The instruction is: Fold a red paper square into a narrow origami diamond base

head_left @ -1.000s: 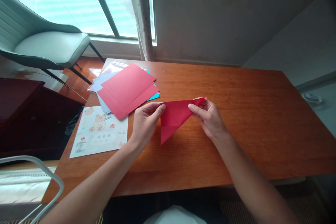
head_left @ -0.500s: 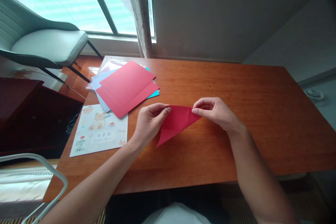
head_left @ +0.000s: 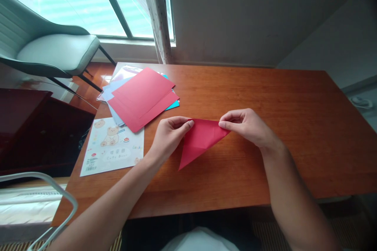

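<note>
A folded red paper (head_left: 200,138) in a triangular shape is held over the wooden table, its lowest point aimed toward me. My left hand (head_left: 173,133) pinches its upper left corner between thumb and fingers. At the right end of its top edge, my right hand (head_left: 246,125) grips the paper in the same way. Faint creases show on the paper's surface. Some of its back side is hidden by the front layer and my fingers.
Red sheets (head_left: 141,96) lie over white and blue ones at the table's back left. A bear-printed sheet (head_left: 113,149) is in front of them. Beyond stand a chair (head_left: 59,51) and a curtain (head_left: 159,15). A white curved tube (head_left: 66,196) is at lower left.
The right hand has shifted slightly right along with the paper. The paper's lower tip has swung a little down and right, and its front face looks flatter.
</note>
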A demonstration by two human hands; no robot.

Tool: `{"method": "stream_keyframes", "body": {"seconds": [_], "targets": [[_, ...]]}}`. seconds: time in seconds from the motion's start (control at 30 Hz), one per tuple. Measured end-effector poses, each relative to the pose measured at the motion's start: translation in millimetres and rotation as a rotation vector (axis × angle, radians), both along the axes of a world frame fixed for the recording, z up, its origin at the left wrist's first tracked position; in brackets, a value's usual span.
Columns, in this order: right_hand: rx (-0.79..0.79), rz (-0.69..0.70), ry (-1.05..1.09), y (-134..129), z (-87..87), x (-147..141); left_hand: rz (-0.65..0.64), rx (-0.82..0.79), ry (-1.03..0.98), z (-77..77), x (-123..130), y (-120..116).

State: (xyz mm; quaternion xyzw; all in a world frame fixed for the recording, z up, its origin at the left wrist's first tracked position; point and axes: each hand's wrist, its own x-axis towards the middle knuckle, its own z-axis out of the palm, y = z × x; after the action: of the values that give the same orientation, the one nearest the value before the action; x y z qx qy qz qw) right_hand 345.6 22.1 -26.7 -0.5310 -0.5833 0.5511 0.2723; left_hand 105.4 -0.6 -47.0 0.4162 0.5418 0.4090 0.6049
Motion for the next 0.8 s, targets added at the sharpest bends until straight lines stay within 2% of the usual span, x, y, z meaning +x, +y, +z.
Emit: {"method": "stream_keyframes", "body": {"seconds": [0.33,0.8], "targets": [[-0.034,-0.014,-0.019,-0.4,3.6,0.5,-0.022,-0.059,-0.094,-2.5,-1.9,0.1],[-0.034,-0.028,-0.017,0.0,2.4,0.4,0.000,-0.051,-0.089,-2.2,0.1,0.8]]}}
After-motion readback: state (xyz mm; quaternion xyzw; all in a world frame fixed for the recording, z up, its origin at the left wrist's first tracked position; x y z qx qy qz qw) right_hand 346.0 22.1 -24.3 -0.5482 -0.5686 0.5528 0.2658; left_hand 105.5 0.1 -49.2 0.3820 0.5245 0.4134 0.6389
